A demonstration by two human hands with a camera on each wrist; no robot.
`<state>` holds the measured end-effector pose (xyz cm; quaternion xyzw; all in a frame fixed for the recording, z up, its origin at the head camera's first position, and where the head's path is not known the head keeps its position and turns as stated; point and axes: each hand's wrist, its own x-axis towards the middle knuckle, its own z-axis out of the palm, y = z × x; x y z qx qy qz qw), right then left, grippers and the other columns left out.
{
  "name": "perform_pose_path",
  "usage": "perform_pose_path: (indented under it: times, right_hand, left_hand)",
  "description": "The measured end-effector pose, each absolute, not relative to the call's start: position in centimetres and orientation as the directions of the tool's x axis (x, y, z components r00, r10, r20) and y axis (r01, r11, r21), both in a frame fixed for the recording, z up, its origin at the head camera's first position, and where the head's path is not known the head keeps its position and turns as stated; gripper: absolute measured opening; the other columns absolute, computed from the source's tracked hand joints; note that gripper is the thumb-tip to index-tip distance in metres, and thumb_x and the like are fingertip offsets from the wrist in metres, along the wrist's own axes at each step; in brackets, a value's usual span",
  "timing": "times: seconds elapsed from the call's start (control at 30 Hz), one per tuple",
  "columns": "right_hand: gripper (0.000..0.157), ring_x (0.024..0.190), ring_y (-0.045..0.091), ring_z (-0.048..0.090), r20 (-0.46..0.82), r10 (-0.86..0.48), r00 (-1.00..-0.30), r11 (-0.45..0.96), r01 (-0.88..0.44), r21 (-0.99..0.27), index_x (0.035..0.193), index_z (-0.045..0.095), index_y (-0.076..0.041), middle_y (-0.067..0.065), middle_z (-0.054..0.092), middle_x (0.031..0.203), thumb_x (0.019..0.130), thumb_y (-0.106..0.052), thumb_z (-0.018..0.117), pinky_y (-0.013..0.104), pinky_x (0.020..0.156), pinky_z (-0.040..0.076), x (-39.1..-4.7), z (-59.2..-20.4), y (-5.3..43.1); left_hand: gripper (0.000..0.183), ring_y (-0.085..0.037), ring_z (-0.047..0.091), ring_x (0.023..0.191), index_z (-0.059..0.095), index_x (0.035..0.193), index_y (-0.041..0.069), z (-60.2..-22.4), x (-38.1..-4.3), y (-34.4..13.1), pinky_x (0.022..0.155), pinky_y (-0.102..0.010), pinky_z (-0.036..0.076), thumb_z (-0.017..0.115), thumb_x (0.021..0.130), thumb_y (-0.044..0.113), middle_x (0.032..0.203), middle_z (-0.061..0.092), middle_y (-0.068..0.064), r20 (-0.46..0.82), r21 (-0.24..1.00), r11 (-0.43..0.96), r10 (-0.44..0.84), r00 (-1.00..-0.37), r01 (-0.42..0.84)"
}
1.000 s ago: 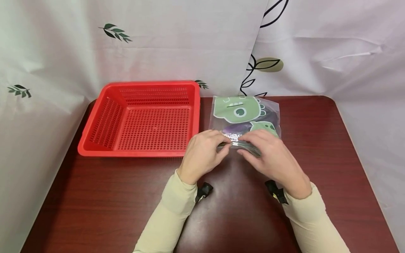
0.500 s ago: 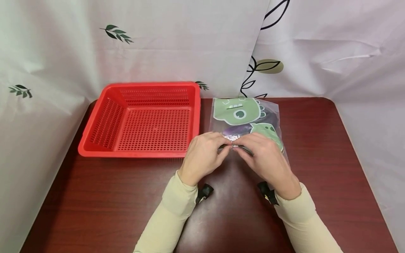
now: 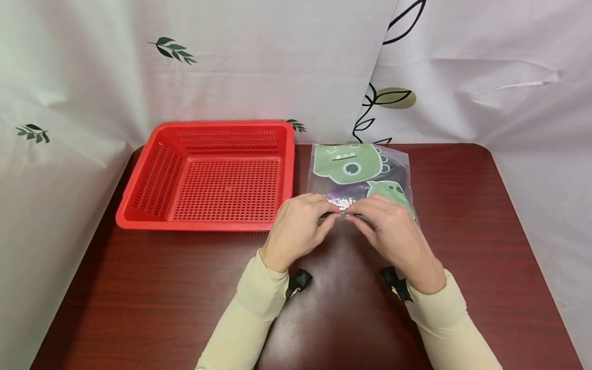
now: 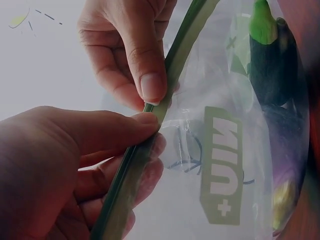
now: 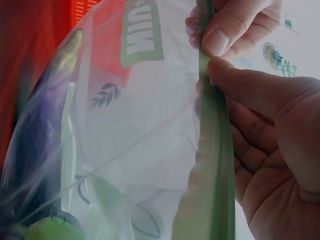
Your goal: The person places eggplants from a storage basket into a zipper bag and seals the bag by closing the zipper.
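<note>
A clear zip bag (image 3: 324, 177) with green cartoon prints stands upright on the table, its zip edge toward me. Inside lies a dark purple eggplant (image 5: 42, 145) with a green cap. My left hand (image 3: 296, 226) pinches the green zip strip (image 4: 117, 195) between thumb and fingers. Close beside it, thumb nearly touching thumb, my right hand (image 3: 395, 234) pinches the same strip. A small pale slider (image 5: 211, 81) shows by the right thumb in the right wrist view. In the head view the fingers hide most of the strip.
Left of the bag stands a red perforated basket (image 3: 203, 225) on the dark red wooden table (image 3: 162, 288). White printed cloth (image 3: 240, 77) hangs behind the table and along its sides.
The right hand has slid left along the zip strip to meet the left hand, then shifted slightly back right. The left hand stays nearly still. The slider is now covered in the head view.
</note>
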<state>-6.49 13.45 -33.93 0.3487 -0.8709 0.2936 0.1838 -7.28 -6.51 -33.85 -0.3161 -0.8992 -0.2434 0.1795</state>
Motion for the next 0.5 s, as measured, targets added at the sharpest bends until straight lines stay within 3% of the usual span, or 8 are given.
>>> perform_pose_path:
  times: [0.5]
  right_hand:
    - [0.019,0.085,0.014,0.058,0.539,-0.478,-0.693,0.597,-0.707,-0.38,0.094,0.07,-0.011,-0.003,0.065,0.087,0.076,-0.01,0.074,0.03,0.081,0.043,-6.45,-33.9,14.12]
  left_hand:
    - [0.008,-0.007,0.06,0.075,0.073,0.087,0.018,-33.85,-7.25,-6.63,0.066,-0.026,0.047,0.068,0.082,0.022,0.083,0.066,0.007,0.477,0.322,0.687,0.476,-0.738,0.651]
